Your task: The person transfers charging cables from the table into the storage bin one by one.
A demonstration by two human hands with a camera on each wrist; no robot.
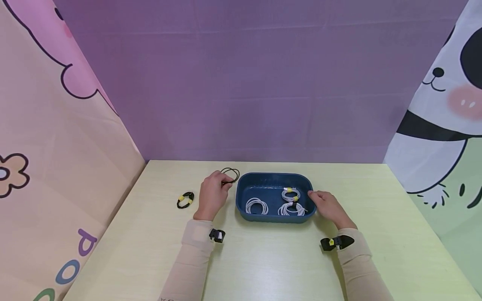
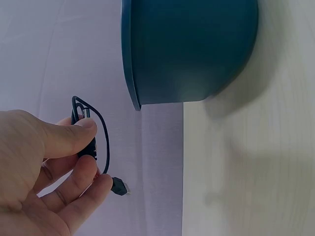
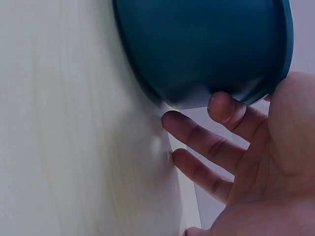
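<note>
My left hand (image 1: 214, 193) pinches a looped black cable (image 1: 236, 172) between thumb and fingers, just left of a blue plastic bin (image 1: 275, 218). In the left wrist view a dark plug end (image 2: 118, 186) of that cable hangs by the fingertips. My right hand (image 1: 328, 205) grips the bin's right end, with the thumb over the rim and a finger against the outer wall (image 3: 197, 54). Inside the bin lie a white cable coil (image 1: 248, 205) at left and two more at right, the upper coil (image 1: 290, 196) with yellow ties.
A black cable coil (image 1: 178, 204) with yellow bands lies on the pale wooden table (image 1: 256, 263), left of my left hand. A purple cloth backdrop (image 1: 263, 83) stands behind the table. Printed cloth panels flank it on both sides.
</note>
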